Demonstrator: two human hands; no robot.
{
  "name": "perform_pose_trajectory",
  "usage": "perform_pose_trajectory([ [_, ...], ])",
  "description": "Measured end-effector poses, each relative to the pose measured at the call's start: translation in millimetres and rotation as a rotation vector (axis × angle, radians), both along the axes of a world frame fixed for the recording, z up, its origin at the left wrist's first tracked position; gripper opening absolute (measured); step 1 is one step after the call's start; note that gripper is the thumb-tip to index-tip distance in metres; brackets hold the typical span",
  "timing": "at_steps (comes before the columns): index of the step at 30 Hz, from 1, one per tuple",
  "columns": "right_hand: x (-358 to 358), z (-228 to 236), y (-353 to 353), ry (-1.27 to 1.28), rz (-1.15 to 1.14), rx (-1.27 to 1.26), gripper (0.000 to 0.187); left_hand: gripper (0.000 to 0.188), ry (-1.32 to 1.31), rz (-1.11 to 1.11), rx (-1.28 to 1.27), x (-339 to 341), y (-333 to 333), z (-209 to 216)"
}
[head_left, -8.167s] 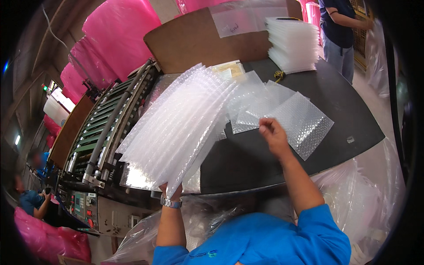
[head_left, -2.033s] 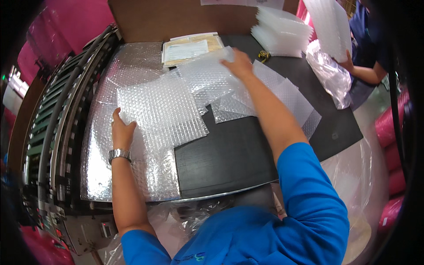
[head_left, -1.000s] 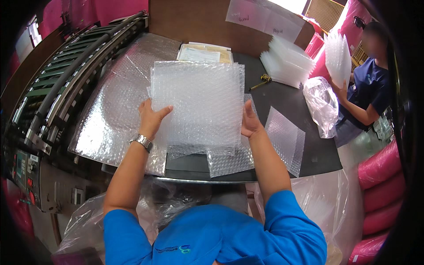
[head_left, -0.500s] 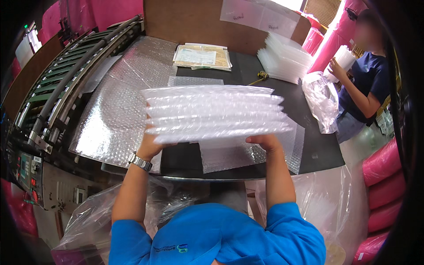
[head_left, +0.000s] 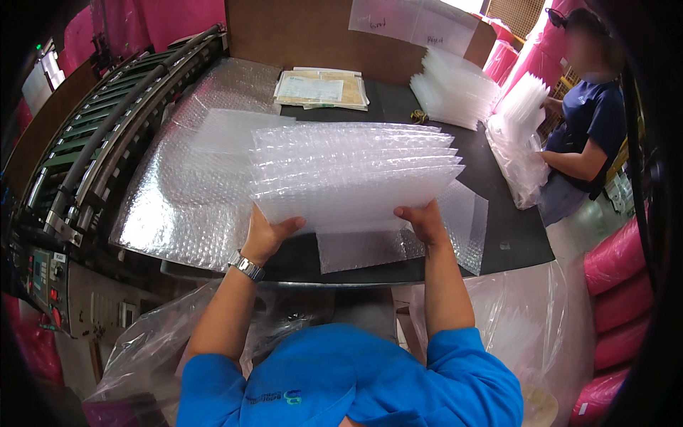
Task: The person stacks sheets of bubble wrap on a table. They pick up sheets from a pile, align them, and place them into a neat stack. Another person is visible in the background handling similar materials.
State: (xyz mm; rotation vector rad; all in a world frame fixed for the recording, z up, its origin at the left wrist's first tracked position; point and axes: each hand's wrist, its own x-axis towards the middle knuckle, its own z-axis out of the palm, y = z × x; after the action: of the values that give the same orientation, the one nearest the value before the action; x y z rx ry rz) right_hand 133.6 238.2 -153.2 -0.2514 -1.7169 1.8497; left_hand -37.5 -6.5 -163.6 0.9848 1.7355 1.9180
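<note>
The fingers of the left hand [head_left: 263,233] and the right hand [head_left: 428,224] are clamping the lower corners of a thick stack of bubble-wrap sheets [head_left: 341,186], thumbs lying on its near face, the other fingers mostly hidden. The stack is standing tilted in the middle of the frame, its upper edges fanning into layers. Half a second ago it was blurring and turning more of its edges to view; now its near face is showing broader, and the left thumb is lying across that face instead of along the bottom edge. That is suggesting a firmer, more even hold for squaring the layers. Below and right of it, loose bubble sheets [head_left: 370,250] are lying on the black table [head_left: 512,231]. At centre left, a pale sheet [head_left: 231,129] is now resting on the silvery bubble wrap [head_left: 160,206], where that surface was showing uncovered. Papers [head_left: 320,87] are lying at upper centre, another stack [head_left: 455,89] is standing at upper right, and beyond it a co-worker [head_left: 594,132] is handling white sheets at a clear bag [head_left: 516,178].
</note>
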Motion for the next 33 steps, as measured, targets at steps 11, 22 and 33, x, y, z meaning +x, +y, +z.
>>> perform_pose_trajectory([
  [11, 12, 143, -50, 0.086, -0.19, 1.045, 0.049, 0.113, 1.246, 0.513, -0.023, 39, -47, 117],
  [22, -44, 138, -69, 0.457, -0.432, 1.076, 0.072, 0.062, 0.32, 0.435, 0.348, 11, -96, 70],
  [33, -63, 10, -65, -0.032, -0.128, 0.797, 0.055, 0.061, 0.854, 0.908, -0.062, -27, -108, 25],
])
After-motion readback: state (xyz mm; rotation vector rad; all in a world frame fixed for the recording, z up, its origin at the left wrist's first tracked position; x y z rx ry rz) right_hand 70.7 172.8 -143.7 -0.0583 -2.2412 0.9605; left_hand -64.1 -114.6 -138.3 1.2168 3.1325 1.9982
